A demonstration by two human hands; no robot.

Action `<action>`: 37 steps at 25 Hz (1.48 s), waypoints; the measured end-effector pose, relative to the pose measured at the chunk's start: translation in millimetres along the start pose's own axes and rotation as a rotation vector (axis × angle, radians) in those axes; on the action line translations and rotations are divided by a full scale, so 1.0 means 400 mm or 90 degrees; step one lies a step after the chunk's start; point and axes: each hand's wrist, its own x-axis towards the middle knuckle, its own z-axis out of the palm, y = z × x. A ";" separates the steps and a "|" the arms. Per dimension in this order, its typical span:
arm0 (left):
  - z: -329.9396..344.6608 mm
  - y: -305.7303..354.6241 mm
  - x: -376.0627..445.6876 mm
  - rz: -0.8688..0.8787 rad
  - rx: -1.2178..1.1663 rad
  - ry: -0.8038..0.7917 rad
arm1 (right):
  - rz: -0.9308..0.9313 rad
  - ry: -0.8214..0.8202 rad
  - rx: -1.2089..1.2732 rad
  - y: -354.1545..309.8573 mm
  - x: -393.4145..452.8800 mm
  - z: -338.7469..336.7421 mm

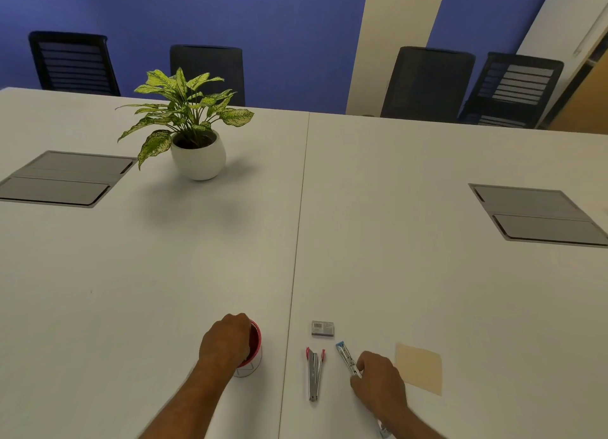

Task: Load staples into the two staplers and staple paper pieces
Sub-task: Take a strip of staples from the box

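Observation:
A pink-tipped stapler (pixel 315 373) lies opened out on the white table (pixel 427 290) near the front edge. To its right lies a blue-tipped stapler (pixel 346 357), also opened, and my right hand (pixel 378 381) grips its near part. A small grey staple box (pixel 322 328) sits just beyond the two staplers. A cream paper piece (pixel 419 368) lies flat to the right of my right hand. My left hand (pixel 227 341) curls over the rim of a red-and-white cup (pixel 253 356) left of the table seam.
A potted plant (pixel 194 142) in a white pot stands far back on the left half. Grey cable-hatch covers (pixel 62 178) (pixel 539 216) are set into the table at left and right. Black chairs (pixel 427 80) line the far edge.

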 end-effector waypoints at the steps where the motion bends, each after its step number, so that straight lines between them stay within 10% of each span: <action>1: 0.001 0.000 0.001 0.000 0.003 0.002 | -0.001 -0.002 0.004 0.000 0.001 0.005; 19: -0.066 0.070 0.029 0.108 -0.303 0.210 | -0.015 0.026 0.156 -0.018 0.062 -0.038; 37: 0.068 0.283 0.044 0.088 -0.626 -0.209 | -0.071 -0.232 0.191 -0.087 0.115 -0.032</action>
